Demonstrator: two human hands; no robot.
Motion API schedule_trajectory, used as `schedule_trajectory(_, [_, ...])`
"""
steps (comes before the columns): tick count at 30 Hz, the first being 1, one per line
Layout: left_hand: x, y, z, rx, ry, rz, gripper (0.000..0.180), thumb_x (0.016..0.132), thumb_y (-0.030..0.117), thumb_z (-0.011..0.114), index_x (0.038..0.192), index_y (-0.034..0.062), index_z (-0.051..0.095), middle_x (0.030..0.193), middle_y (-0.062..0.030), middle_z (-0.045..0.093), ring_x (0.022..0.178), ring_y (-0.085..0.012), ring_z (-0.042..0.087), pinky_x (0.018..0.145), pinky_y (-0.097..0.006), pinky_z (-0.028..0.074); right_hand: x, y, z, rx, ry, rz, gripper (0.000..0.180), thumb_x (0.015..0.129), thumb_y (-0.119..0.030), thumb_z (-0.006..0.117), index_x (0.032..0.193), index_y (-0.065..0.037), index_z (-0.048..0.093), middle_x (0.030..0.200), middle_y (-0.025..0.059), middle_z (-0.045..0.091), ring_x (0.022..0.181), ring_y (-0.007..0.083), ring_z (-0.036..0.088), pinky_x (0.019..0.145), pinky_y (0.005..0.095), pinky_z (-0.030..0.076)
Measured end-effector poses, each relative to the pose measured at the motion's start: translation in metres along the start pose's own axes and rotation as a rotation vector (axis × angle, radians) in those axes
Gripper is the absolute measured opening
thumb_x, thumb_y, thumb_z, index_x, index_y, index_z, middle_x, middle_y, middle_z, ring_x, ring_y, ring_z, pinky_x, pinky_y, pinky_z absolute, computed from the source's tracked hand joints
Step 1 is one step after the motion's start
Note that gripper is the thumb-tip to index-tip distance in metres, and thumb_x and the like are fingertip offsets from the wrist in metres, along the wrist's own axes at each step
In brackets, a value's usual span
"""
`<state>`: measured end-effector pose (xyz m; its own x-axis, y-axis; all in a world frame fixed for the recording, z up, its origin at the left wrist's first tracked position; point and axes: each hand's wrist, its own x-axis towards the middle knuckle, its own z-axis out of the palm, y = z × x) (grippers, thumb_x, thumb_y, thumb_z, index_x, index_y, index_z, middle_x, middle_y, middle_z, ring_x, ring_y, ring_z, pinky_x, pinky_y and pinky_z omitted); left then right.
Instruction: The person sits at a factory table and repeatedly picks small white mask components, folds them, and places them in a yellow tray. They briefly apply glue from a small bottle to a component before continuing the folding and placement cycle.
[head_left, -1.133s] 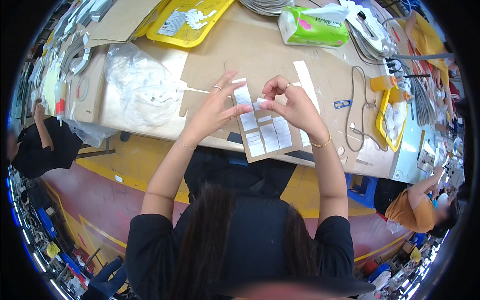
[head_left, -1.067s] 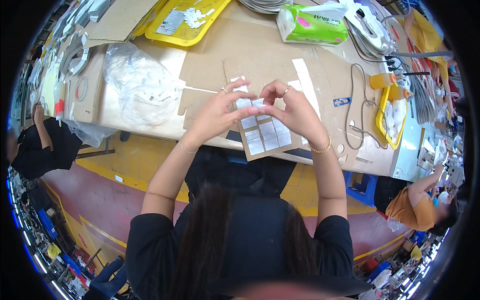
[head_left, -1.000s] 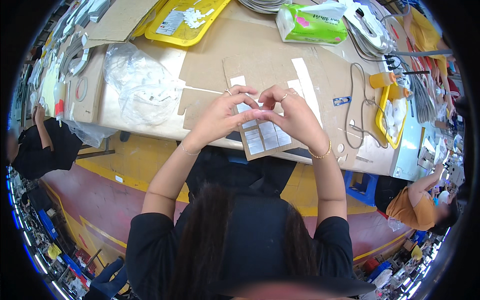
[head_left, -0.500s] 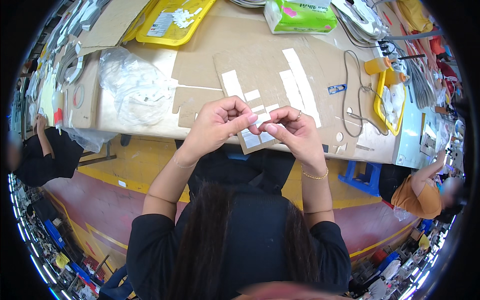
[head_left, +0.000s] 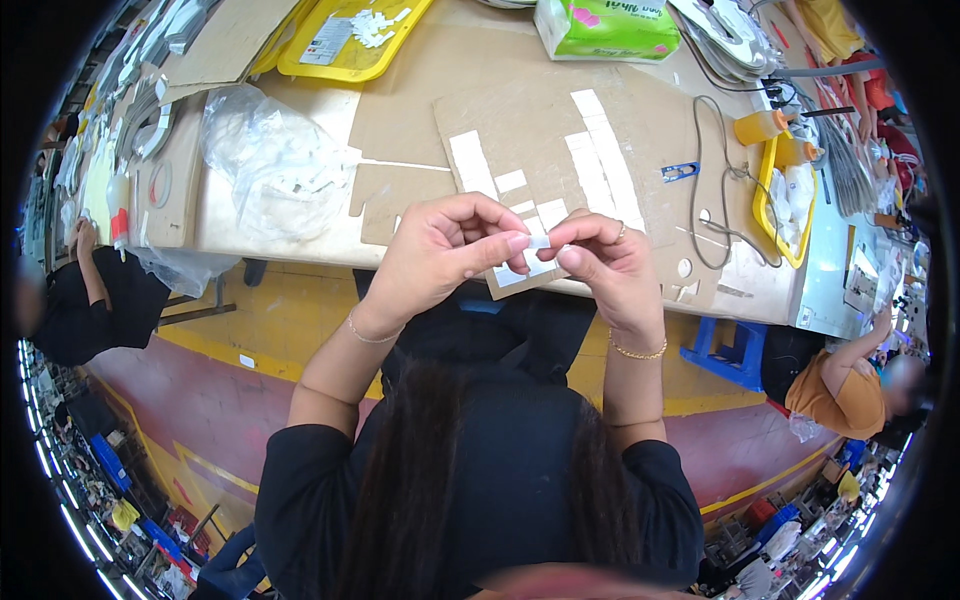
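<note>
The left hand (head_left: 440, 252) and right hand (head_left: 612, 268) hide both ends of a small white piece (head_left: 538, 242) between their fingers (head_left: 574, 231), and block part of the cardboard (head_left: 520, 145). At 11 o'clock, the top edge crops a yellow tray (head_left: 345, 73); its white scraps (head_left: 372, 28) are too small to identify. At 1 o'clock, that edge cuts a green pack (head_left: 600, 35). At 6 o'clock, a reddish shape (head_left: 585, 582) blurs.

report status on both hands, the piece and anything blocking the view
Left hand pinching small white piece. Right hand at its right end, grip unclear. Hands partly hiding cardboard.
</note>
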<state>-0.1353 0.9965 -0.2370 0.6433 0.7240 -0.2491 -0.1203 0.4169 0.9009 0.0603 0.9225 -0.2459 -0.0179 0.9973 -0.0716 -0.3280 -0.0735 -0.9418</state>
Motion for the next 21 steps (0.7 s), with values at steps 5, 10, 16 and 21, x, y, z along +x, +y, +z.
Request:
schedule_trajectory(5, [-0.008,0.010,0.008,0.187,0.004,0.088,0.012,0.086,0.008,0.072,0.092,-0.0006,0.068,0.082,-0.0030,0.068,0.070,-0.0052,0.059,0.057,-0.019,0.044,0.000,0.001,-0.001,0.201,-0.079,0.027,0.009,0.085,-0.003,0.071,0.093,0.002,0.070,0.085,0.0074,0.068,0.081,0.0144,0.065,0.076,0.0256,0.053])
schedule_trajectory(10, [-0.021,0.020,0.015,0.337,-0.022,0.241,0.010,0.081,-0.001,0.072,0.090,-0.0023,0.067,0.084,-0.0072,0.067,0.073,-0.0098,0.060,0.064,-0.023,0.046,-0.007,-0.002,0.004,0.078,-0.082,-0.082,0.009,0.078,0.001,0.076,0.085,0.001,0.071,0.083,0.0079,0.068,0.077,0.0132,0.063,0.072,0.0248,0.051])
schedule_trajectory(16, [-0.023,0.025,0.022,0.545,-0.017,0.544,0.010,0.078,0.002,0.075,0.085,0.0020,0.069,0.075,-0.0065,0.067,0.065,-0.0131,0.064,0.059,-0.024,0.049,-0.010,-0.012,0.012,-0.065,-0.088,-0.262,0.016,0.070,0.001,0.081,0.082,-0.001,0.072,0.079,0.0068,0.067,0.073,0.0132,0.060,0.067,0.0259,0.047])
schedule_trajectory(21, [-0.025,0.029,0.023,0.619,-0.048,0.620,0.011,0.076,0.001,0.075,0.084,0.0028,0.069,0.074,-0.0060,0.068,0.065,-0.0156,0.065,0.057,-0.024,0.049,-0.015,-0.020,0.017,-0.281,-0.051,-0.342,0.021,0.065,-0.005,0.085,0.081,-0.005,0.071,0.076,0.0036,0.068,0.071,0.0144,0.060,0.070,0.0275,0.045])
